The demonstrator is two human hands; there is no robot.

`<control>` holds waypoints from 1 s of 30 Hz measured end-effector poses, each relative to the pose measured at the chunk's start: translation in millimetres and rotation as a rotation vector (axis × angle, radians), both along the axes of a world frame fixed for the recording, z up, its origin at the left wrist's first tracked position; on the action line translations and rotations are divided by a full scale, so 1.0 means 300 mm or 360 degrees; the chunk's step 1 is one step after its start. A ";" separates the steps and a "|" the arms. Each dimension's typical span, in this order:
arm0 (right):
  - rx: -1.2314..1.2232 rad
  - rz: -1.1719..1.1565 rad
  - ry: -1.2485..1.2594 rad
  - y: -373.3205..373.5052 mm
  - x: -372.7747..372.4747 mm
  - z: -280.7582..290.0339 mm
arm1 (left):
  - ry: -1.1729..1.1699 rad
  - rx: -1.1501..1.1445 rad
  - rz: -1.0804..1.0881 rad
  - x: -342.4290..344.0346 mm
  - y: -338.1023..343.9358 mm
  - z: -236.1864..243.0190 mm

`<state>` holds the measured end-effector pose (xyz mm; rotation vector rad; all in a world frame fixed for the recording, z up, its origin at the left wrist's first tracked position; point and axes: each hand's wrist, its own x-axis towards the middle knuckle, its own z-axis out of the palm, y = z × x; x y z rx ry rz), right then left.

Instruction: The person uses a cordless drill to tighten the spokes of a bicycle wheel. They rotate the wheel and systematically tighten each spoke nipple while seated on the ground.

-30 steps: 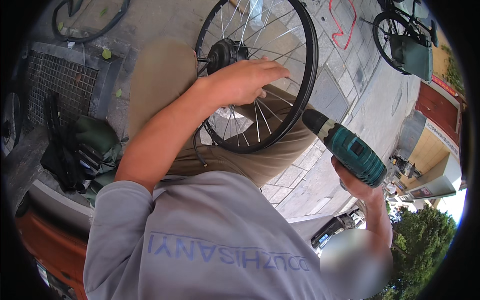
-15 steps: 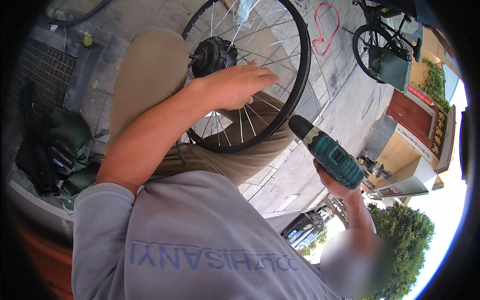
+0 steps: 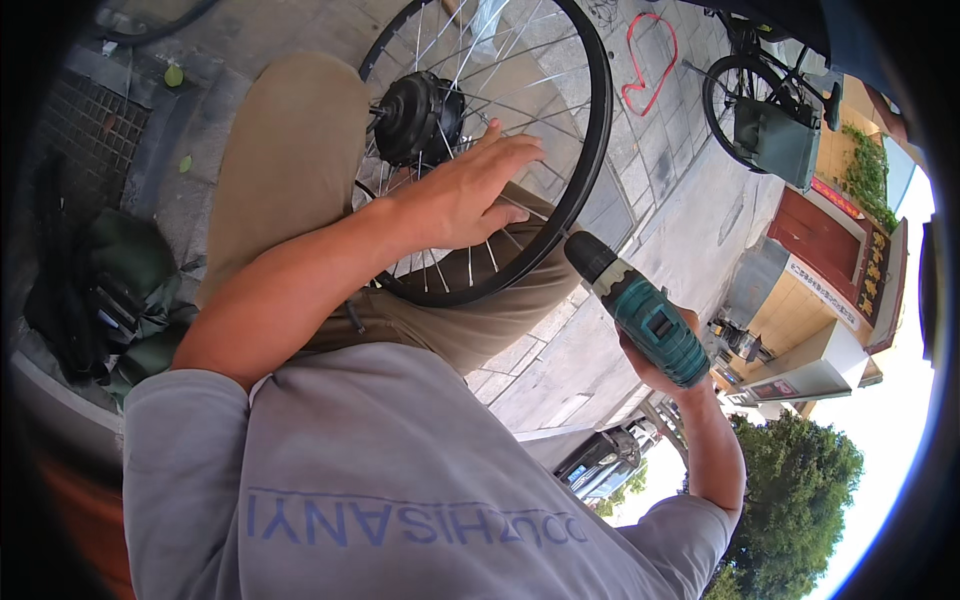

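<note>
A black-rimmed bicycle wheel [image 3: 592, 150] with a black hub motor [image 3: 415, 115] lies across my lap on my tan trousers. My left hand [image 3: 470, 195] rests flat on its spokes, fingers spread, just right of the hub. My right hand [image 3: 668, 368] grips the handle of a teal and black cordless drill [image 3: 640, 310]. The drill's black nose points up and left and sits right at the lower right edge of the rim.
A dark green bag [image 3: 130, 270] and a metal grate [image 3: 85, 130] lie on the left. On the stone paving beyond the wheel there is a red painted loop [image 3: 650, 60]. A parked bicycle with a green pannier [image 3: 770, 135] stands at the upper right.
The drill has come in leftward until its nose is at the rim. My left hand stays on the spokes. The view has tilted a little.
</note>
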<state>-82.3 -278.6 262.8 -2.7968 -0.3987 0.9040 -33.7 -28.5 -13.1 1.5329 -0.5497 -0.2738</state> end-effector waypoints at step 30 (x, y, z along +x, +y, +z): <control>0.0035 0.0093 0.0121 -0.019 0.083 0.038 | 0.0092 -0.0247 -0.0032 -0.001 -0.016 -0.020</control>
